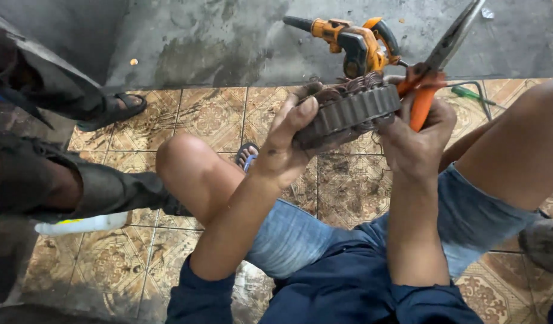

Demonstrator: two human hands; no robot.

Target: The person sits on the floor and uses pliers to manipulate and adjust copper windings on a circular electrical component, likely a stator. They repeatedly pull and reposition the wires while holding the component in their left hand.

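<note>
Clenched left hand (285,147) grips motor stator (348,111); right hand (415,141) squeezes orange-handled pliers (435,57).

Soft, even daylight filled the scene, with no hard-edged shadows anywhere. The patterned floor tiles (210,117) showed a faint sheen, and the far concrete floor (228,36) looked dull, blotched with darker stains. The left side was dim: dark shapes near the left edge fell into deep shadow and lost detail. The left hand (288,141) and right hand (417,141) were sharp and well lit, as were the orange-handled pliers (435,66). Straight tile lines bowed slightly toward the frame's edges, a wide-lens effect. The near clothing was slightly soft.
</note>
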